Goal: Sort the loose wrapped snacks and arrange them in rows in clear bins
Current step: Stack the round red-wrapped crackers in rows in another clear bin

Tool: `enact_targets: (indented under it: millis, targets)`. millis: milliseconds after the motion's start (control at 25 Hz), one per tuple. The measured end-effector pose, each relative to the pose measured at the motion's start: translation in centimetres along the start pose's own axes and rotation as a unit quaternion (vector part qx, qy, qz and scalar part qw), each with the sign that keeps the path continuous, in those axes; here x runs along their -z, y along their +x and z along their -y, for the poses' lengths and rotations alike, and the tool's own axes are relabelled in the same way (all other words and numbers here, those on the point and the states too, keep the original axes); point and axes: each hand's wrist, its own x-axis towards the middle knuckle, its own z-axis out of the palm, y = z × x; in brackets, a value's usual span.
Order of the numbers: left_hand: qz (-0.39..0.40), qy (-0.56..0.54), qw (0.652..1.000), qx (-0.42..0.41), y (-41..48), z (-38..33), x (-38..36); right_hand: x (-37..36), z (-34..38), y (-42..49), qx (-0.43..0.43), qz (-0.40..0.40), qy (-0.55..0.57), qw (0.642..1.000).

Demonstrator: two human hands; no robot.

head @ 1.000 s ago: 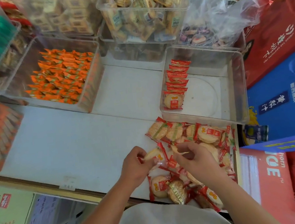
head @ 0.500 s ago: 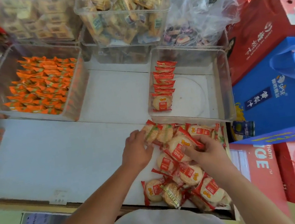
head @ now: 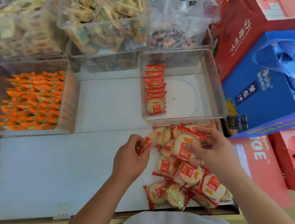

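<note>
A pile of loose red-and-clear wrapped rice crackers [head: 185, 178] lies on the white shelf in front of me. My left hand [head: 130, 158] pinches the red end of one cracker packet [head: 157, 138] at the pile's far left. My right hand [head: 212, 148] holds another round cracker packet [head: 185, 145] by its edge, above the pile. Just beyond stands a clear bin [head: 212, 89] with one row of the same crackers [head: 155, 88] standing along its left side.
A clear bin of orange wrapped sweets [head: 34, 101] sits at the left. Stacked bins of yellow biscuits [head: 106, 22] and a plastic bag of sweets [head: 176, 33] stand behind. Red and blue gift boxes [head: 268, 71] crowd the right side.
Both hands moved from the near part of the pile toward its far edge and lifted packets; the right hand raised a round cracker, the left took one at the pile's left.
</note>
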Motion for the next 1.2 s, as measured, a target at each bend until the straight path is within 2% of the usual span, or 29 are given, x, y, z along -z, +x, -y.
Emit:
enact_targets:
  millis: [120, 200, 360, 520, 640, 720, 880, 1040, 1120, 1200]
  targets:
    - [-0.011, -0.202, 0.978, 0.051, -2.9, -2.5, 2.7, -0.7, 1.0, -0.1, 0.038, 0.001, -0.003, 0.999]
    - [0.016, -0.274, 0.959, 0.062, -4.6, -3.8, 4.0, -1.1, 1.4, -0.6, 0.053, 0.018, -0.014, 0.998]
    - [0.083, -0.329, 0.939, 0.054, -7.9, -5.3, 4.2, -1.0, 1.2, -2.5, 0.089, 0.055, -0.018, 0.994]
    - [0.034, -0.322, 0.943, 0.077, -10.3, -6.3, 3.0, -0.4, -0.2, -4.5, 0.094, 0.065, 0.009, 0.993]
    - [0.005, -0.387, 0.915, 0.117, -11.8, -6.5, 2.0, 0.2, -1.4, -5.5, 0.103, 0.054, 0.005, 0.993]
    - [-0.016, -0.421, 0.896, 0.140, -12.6, -6.5, 1.3, 0.3, -1.9, -6.0, 0.109, 0.075, 0.000, 0.991]
    - [-0.016, -0.375, 0.912, 0.163, -13.8, -5.9, -1.3, -0.4, -2.5, -7.0, 0.099, 0.135, 0.039, 0.985]
    - [0.006, -0.331, 0.935, 0.124, -14.7, -5.8, -3.7, 0.2, -3.1, -7.4, 0.102, 0.168, 0.040, 0.980]
    - [0.031, -0.254, 0.961, 0.101, -14.8, -6.3, -4.7, 0.9, -3.5, -7.7, 0.096, 0.189, 0.025, 0.977]
    - [0.061, -0.125, 0.988, 0.066, -14.7, -6.5, -5.7, 1.8, -4.3, -7.9, 0.081, 0.162, 0.015, 0.983]
